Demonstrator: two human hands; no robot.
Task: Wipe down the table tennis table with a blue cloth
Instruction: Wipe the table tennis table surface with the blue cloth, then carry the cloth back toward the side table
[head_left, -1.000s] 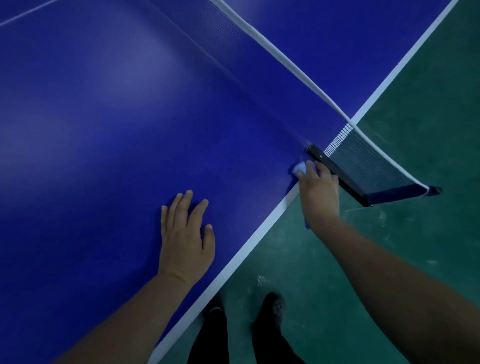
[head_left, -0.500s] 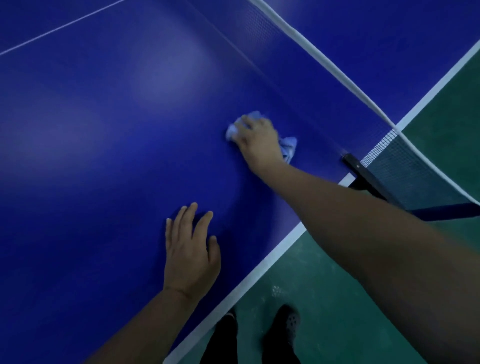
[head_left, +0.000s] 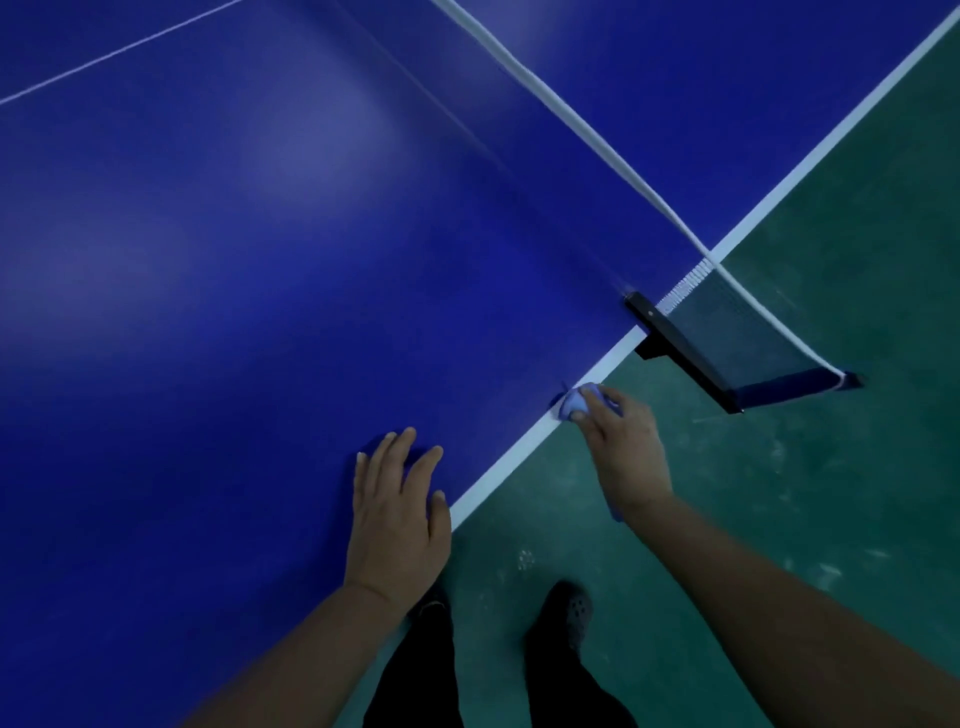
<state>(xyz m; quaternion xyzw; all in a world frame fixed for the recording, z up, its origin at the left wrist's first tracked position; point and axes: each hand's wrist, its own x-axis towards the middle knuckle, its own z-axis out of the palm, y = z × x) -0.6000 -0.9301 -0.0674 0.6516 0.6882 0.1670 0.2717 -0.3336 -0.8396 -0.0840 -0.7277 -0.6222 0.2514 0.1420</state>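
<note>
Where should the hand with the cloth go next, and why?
Probably back inward across the table. The right hand holds the blue cloth right at the white side edge, near the net clamp, so going further would leave the top. The left hand rests flat, bracing.

One table (head_left: 260, 312), one net (head_left: 743, 338), one cloth (head_left: 576, 402), two hands, seemingly two shoes
</note>
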